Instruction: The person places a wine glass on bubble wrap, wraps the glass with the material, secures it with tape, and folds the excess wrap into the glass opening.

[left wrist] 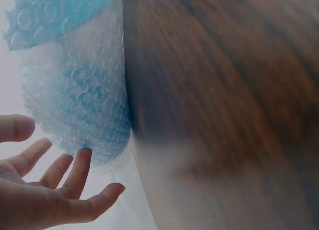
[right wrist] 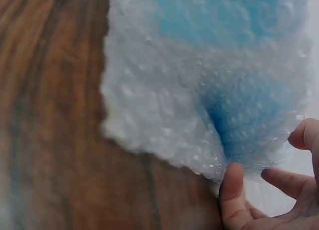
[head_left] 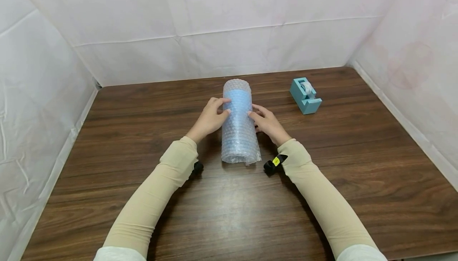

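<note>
A long roll of bubble wrap point(head_left: 237, 134) lies lengthwise on the table, its blue content showing through the clear layers. My left hand point(head_left: 211, 118) is at its left side, thumb and forefinger touching the wrap. In the left wrist view the fingers of that hand point(left wrist: 45, 195) are spread and loosely bent beside the bubbled surface. My right hand point(head_left: 268, 124) rests against the right side, thumb toward the top. The wrap's loose end point(right wrist: 149, 105) lies flat on the table in the right wrist view, with a fingertip right at its edge.
A light-blue tape dispenser point(head_left: 305, 96) with a roll of clear tape stands at the back right of the brown wooden table point(head_left: 143, 134). White sheeting point(head_left: 214, 46) hangs behind the table and along both sides.
</note>
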`<state>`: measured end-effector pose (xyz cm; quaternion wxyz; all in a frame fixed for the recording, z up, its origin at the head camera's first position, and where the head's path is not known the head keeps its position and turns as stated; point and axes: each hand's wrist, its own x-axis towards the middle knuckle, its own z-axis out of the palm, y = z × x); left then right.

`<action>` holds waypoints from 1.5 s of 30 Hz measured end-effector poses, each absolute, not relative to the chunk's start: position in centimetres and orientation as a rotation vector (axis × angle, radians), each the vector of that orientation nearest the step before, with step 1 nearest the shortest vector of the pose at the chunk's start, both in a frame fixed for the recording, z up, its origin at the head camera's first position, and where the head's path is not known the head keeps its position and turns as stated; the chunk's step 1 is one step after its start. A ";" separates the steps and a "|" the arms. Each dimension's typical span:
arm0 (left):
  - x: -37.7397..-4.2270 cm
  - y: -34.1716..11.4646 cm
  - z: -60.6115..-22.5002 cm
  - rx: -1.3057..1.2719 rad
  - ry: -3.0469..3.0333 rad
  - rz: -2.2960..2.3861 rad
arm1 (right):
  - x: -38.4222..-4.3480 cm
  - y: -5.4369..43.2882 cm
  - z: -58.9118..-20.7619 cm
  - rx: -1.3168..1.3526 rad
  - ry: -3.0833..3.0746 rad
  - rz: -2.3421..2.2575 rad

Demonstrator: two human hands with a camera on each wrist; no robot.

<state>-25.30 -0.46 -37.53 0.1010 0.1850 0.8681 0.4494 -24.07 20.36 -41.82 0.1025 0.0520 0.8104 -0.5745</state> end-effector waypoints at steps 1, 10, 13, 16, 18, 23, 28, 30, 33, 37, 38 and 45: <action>-25.3 -0.4 -37.5 0.548 2.565 1.333 | -24.1 20.4 -41.7 0.158 2.391 -1.686; -25.1 -0.5 -37.4 0.543 2.564 1.338 | -24.2 20.7 -41.1 0.213 2.323 -1.646; -25.1 -0.6 -37.4 0.531 2.556 1.337 | -24.3 20.6 -41.1 0.230 2.315 -1.651; -25.0 -0.8 -37.4 0.513 2.550 1.334 | -24.4 20.5 -41.2 0.225 2.313 -1.667; -25.0 -0.9 -37.4 0.500 2.550 1.331 | -24.4 20.3 -41.3 0.223 2.309 -1.681; -25.1 -1.4 -37.4 0.461 2.554 1.341 | -24.4 19.9 -41.2 0.233 2.281 -1.736; -25.3 -2.0 -37.4 0.398 2.510 1.392 | -24.3 19.6 -41.3 0.223 2.252 -1.819; -25.3 -2.3 -37.4 0.372 2.493 1.401 | -24.4 19.5 -41.3 0.220 2.240 -1.844; -25.4 -2.7 -37.5 0.335 2.474 1.388 | -24.4 19.4 -41.4 0.201 2.227 -1.867; -25.6 -3.1 -37.6 0.292 2.437 1.385 | -24.4 19.2 -41.5 0.147 2.229 -1.886; -25.6 -3.2 -37.6 0.283 2.421 1.392 | -24.4 19.2 -41.5 0.133 2.231 -1.895; -25.5 -3.7 -37.5 0.274 2.327 1.465 | -24.2 18.3 -41.3 0.009 2.233 -1.954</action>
